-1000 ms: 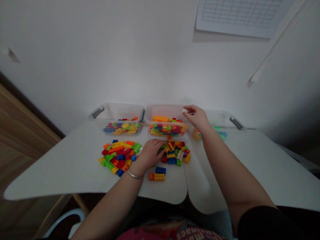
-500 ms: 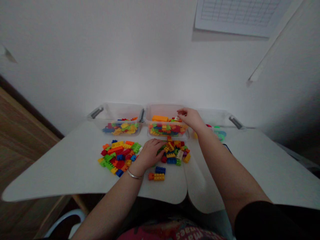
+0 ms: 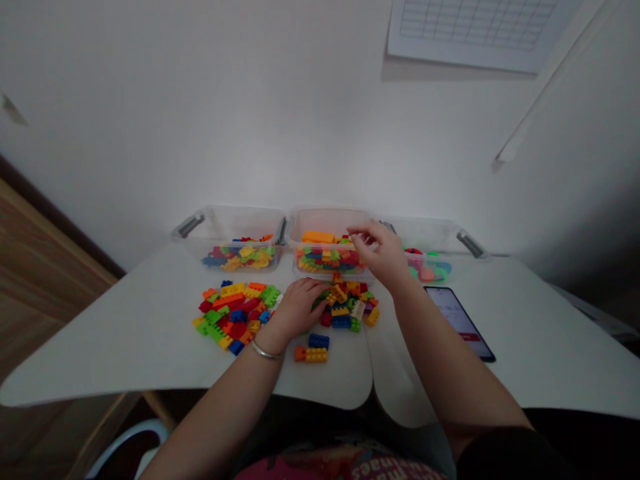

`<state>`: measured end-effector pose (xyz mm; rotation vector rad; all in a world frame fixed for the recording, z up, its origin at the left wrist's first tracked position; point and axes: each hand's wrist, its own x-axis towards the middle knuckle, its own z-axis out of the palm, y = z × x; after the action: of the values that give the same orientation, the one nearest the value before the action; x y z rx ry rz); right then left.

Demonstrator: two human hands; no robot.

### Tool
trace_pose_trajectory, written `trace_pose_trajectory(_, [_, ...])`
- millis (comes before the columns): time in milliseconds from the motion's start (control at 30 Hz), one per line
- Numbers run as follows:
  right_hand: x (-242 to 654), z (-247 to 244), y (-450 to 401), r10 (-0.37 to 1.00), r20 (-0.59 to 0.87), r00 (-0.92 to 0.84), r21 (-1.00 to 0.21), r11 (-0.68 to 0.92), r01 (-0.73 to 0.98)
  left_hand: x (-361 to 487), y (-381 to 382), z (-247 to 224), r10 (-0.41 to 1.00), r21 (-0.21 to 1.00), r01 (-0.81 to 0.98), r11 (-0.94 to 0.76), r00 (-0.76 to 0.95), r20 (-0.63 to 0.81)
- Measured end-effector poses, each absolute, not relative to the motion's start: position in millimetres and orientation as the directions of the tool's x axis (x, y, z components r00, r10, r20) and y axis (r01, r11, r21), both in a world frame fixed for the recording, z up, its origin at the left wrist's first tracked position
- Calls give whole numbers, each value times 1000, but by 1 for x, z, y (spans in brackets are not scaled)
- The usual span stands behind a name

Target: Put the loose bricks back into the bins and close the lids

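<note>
My left hand (image 3: 300, 307), with a silver bangle at the wrist, rests at the left edge of a brick pile (image 3: 350, 305); its fingers are slightly apart, and nothing shows in them. My right hand (image 3: 379, 250) hovers at the front right corner of the middle clear box (image 3: 330, 217), fingers curved and apart, with nothing visible in them. That box holds colourful bricks and a big orange block (image 3: 319, 237). Left of my left hand lies a larger brick pile (image 3: 235, 312). Nearer to me are a blue brick (image 3: 319, 341) and a yellow brick (image 3: 317, 355) beside an orange piece.
A left clear box (image 3: 243, 217) holds bricks. The right clear box (image 3: 425, 228) holds green and pink pieces, partly behind my right hand. A phone (image 3: 457, 320) lies on the white table (image 3: 530, 333), right of my right forearm. A printed sheet (image 3: 470, 30) hangs on the wall.
My right hand has drawn back slightly from above the middle box, and its forearm has shifted, uncovering the phone and more of the right box. My left hand stays at the pile.
</note>
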<state>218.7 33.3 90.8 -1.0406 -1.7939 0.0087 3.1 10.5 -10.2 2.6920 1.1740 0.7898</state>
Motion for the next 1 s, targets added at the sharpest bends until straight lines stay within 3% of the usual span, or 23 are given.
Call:
trace_pose_trajectory(200, [218,45,12,744,546,-387,-336,617,712,4,10,-8,715,293,661,-691,565,412])
trace_pose_trajectory(400, [225,-2,1,783,454,-426,-198,554,808,4,10,-9,705,285,656,-699,566,427])
trace_pose_trajectory(1000, [222,-25,1,794,521,-313,-403,553,729,4,9,-7,717,288,665,-689,568,404])
